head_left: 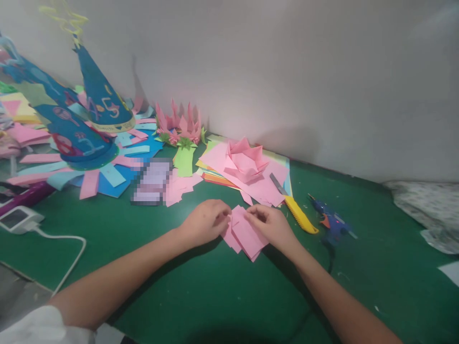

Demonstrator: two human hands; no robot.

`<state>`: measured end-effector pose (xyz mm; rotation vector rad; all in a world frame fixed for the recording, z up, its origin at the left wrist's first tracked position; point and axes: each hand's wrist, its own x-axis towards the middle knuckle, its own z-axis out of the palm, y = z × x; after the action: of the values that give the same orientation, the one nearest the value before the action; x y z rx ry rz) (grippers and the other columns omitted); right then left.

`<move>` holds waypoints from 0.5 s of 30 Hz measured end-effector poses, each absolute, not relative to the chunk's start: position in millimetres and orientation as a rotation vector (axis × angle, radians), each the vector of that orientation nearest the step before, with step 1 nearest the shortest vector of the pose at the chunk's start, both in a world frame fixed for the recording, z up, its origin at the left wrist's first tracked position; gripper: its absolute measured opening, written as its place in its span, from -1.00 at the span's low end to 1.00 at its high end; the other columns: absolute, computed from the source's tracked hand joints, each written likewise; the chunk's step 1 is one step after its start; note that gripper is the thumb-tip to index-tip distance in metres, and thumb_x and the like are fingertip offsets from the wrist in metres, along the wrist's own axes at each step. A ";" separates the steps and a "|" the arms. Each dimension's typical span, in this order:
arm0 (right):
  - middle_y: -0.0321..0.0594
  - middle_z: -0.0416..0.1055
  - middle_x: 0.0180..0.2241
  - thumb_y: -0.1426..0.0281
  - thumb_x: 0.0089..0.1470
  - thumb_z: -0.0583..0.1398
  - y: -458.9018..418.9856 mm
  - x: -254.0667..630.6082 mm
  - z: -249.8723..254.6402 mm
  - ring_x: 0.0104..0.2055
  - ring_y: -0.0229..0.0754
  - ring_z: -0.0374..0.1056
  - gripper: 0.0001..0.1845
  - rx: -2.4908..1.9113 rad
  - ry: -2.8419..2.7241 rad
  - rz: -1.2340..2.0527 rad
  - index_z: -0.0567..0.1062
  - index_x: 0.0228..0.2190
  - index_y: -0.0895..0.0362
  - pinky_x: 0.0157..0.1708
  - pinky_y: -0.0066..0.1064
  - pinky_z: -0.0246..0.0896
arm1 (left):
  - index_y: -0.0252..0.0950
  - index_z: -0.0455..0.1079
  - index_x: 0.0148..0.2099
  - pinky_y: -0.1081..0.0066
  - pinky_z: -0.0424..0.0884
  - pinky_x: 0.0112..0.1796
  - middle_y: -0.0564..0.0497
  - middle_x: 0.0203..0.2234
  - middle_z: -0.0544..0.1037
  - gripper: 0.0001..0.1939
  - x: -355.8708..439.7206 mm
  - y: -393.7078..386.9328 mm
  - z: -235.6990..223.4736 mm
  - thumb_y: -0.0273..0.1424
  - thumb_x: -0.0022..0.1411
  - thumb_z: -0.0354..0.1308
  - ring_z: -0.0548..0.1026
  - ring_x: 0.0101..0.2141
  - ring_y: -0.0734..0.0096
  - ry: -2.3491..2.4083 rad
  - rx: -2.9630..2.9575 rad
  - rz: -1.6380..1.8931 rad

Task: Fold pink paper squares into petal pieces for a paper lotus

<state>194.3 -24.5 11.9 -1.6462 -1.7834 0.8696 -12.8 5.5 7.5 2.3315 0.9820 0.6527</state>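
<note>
Both hands (pixel 210 220) (pixel 269 223) pinch pink papers (pixel 248 233) at lower centre; uneven finger pressure could slide the loose pieces out of line.

Ok so a plain white sleeve (pixel 38 326) is worn on the left arm (pixel 125 277), kinda loose, rounded at the edge, well left of the grip and closer to the body. Past it, the left hand (pixel 208 220) is left bare. Right hand (pixel 276 228) and right forearm (pixel 333 291) are bare too. Fabric's too blurred to be made out tbh.
</note>
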 end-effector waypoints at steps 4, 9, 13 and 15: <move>-0.29 0.39 -0.56 0.20 -0.04 0.19 -28.0 184.3 10.0 -0.53 -0.26 0.28 -0.74 -1.545 -1.547 0.983 0.46 -0.47 0.16 -0.53 -0.47 0.16 | -0.34 0.39 -0.34 0.55 0.19 -0.51 0.10 -0.57 0.41 -0.74 -11.0 2.3 10.9 -0.23 0.19 0.08 0.28 -0.56 0.55 1.123 1.857 0.599; -0.31 0.35 -0.58 0.20 -0.04 0.21 -30.2 173.3 6.4 -0.59 -0.32 0.21 -0.74 -1.433 -1.474 1.032 0.42 -0.49 0.16 -0.60 -0.50 0.12 | -0.35 0.27 -0.56 0.57 0.11 -0.57 0.16 -0.70 0.25 -0.64 -8.0 3.9 10.0 -0.21 0.16 0.06 0.20 -0.63 0.60 1.071 1.661 0.579; -0.31 0.34 -0.56 0.18 -0.05 0.22 -30.3 172.8 2.7 -0.54 -0.30 0.25 -0.72 -1.392 -1.445 1.068 0.40 -0.52 0.16 -0.53 -0.49 0.18 | -0.35 0.29 -0.52 0.58 0.08 -0.63 0.17 -0.75 0.28 -0.66 -6.4 2.6 9.9 -0.17 0.11 0.10 0.18 -0.72 0.63 1.068 1.463 0.486; -0.29 0.37 -0.53 0.16 -0.04 0.22 -30.8 172.5 2.8 -0.49 -0.28 0.28 -0.70 -1.379 -1.444 1.132 0.42 -0.49 0.17 -0.50 -0.48 0.20 | -0.35 0.30 -0.51 0.58 0.09 -0.63 0.16 -0.76 0.30 -0.64 -6.3 1.7 9.5 -0.13 0.08 0.13 0.21 -0.73 0.63 1.061 1.424 0.474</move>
<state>172.5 -30.8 2.8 -1.3791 -1.4442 1.1323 -6.3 1.7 9.5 1.4240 1.0611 0.4739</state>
